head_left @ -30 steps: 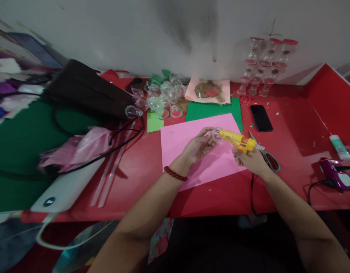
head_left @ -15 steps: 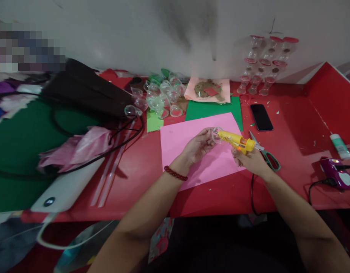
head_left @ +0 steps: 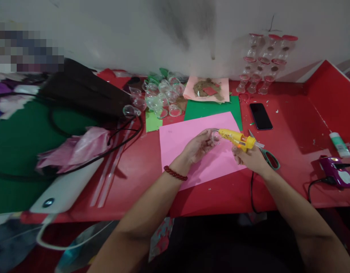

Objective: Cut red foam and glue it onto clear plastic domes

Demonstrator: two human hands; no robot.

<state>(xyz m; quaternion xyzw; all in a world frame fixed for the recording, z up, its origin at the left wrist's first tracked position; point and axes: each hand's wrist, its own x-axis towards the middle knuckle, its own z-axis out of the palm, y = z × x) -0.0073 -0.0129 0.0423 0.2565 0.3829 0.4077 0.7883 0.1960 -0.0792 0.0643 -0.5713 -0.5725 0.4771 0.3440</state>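
Observation:
My right hand (head_left: 247,157) is closed round the grip of a yellow hot glue gun (head_left: 233,137), whose nozzle points left. A black cord hangs below that hand. The nozzle is at the rim of a small clear plastic cup (head_left: 216,138), pinched in the fingers of my left hand (head_left: 199,146). From here I cannot tell whether nozzle and rim touch. Both hands are above a pink sheet of paper (head_left: 175,140). Beneath and beside my right wrist lie green-handled scissors (head_left: 273,161), partly hidden.
Several clear plastic cups (head_left: 163,94) are heaped at the back. Brown grains (head_left: 202,88) lie on pale pink paper. Cup-built shapes with red discs (head_left: 251,77) stand by the wall. A phone (head_left: 260,116), a glue tube (head_left: 340,145) and a purple power socket (head_left: 334,172) are to the right.
The glue gun's nozzle has shifted slightly up and left along the cup's rim. My left hand keeps hold of the cup nearly in place. The whole view has shifted slightly.

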